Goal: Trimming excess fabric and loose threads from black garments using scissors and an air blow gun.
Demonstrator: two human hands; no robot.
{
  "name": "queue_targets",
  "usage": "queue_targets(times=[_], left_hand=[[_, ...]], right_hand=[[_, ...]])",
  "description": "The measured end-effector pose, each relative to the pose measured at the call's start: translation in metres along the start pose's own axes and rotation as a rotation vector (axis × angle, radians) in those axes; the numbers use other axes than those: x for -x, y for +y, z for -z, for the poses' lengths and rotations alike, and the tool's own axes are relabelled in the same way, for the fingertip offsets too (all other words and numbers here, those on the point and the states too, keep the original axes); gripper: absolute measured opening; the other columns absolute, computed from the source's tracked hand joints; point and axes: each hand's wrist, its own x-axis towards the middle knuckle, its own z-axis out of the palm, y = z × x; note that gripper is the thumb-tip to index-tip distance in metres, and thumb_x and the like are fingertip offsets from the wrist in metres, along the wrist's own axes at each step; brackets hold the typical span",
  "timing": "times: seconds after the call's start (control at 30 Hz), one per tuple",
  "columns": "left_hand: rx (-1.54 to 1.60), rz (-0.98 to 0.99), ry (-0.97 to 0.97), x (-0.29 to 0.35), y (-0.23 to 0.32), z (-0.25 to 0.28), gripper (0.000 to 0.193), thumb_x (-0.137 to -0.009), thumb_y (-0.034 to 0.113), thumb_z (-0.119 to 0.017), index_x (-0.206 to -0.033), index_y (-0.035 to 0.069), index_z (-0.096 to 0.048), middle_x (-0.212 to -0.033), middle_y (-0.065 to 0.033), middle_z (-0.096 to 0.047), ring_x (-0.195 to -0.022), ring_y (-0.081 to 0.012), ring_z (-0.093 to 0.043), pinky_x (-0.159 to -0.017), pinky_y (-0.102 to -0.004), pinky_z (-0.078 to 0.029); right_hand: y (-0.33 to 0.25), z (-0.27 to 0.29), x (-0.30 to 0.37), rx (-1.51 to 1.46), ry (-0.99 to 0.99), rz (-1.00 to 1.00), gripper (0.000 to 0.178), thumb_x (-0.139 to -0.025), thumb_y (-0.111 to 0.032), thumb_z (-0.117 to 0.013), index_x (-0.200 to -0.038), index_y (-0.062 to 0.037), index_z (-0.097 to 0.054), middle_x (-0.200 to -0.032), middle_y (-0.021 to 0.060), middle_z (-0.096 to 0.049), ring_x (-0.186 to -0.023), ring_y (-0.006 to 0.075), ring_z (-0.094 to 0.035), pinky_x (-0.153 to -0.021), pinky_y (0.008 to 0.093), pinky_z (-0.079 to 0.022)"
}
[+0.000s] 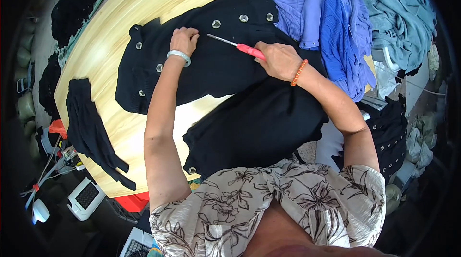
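A black knit garment (192, 81) with large shiny buttons lies spread on the table in front of me. My left hand (182, 41) rests on its upper middle, fingers curled down and gripping the cloth; a pale bangle circles that wrist. My right hand (281, 61) holds a red-handled tool (249, 51) with a slim metal shaft. Its tip points left, just over the cloth between my left hand and a round button (216, 24). The tip is too small to make out. Another section of black cloth (254, 127) hangs over the near table edge against my body.
The pale wood table (91, 72) has a curved edge. A narrow black knit piece (91, 122) lies at left. Purple-blue garments (331, 21) are heaped at right, with grey-green cloth (396, 12) beyond. A white device (86, 198) stands below the table's left edge.
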Motion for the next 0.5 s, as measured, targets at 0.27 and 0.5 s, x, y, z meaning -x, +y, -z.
queue_targets(times=[0.27, 0.5], left_hand=[[0.117, -0.005, -0.018, -0.032, 0.06, -0.036, 0.023, -0.078, 0.01, -0.072, -0.1, 0.008, -0.067, -0.096, -0.0134, -0.061, -0.085, -0.0302, -0.063, -0.078, -0.0385, -0.051], [0.246, 0.121, -0.248, -0.045, 0.052, -0.033, 0.008, -0.076, 0.009, -0.07, -0.081, 0.005, -0.065, -0.074, -0.0111, -0.066, -0.073, -0.029, -0.066, -0.07, -0.0367, -0.052]], right_hand=[[0.022, 0.006, 0.02, 0.108, -0.009, -0.111, 0.024, -0.09, -0.024, -0.06, -0.1, -0.0027, -0.056, -0.078, 0.0203, -0.067, -0.078, 0.0372, -0.067, -0.069, 0.047, -0.052], [0.019, 0.005, 0.02, 0.076, 0.024, -0.031, 0.025, -0.088, -0.023, -0.062, -0.098, -0.0013, -0.058, -0.074, 0.0198, -0.067, -0.076, 0.0377, -0.067, -0.068, 0.0472, -0.053]])
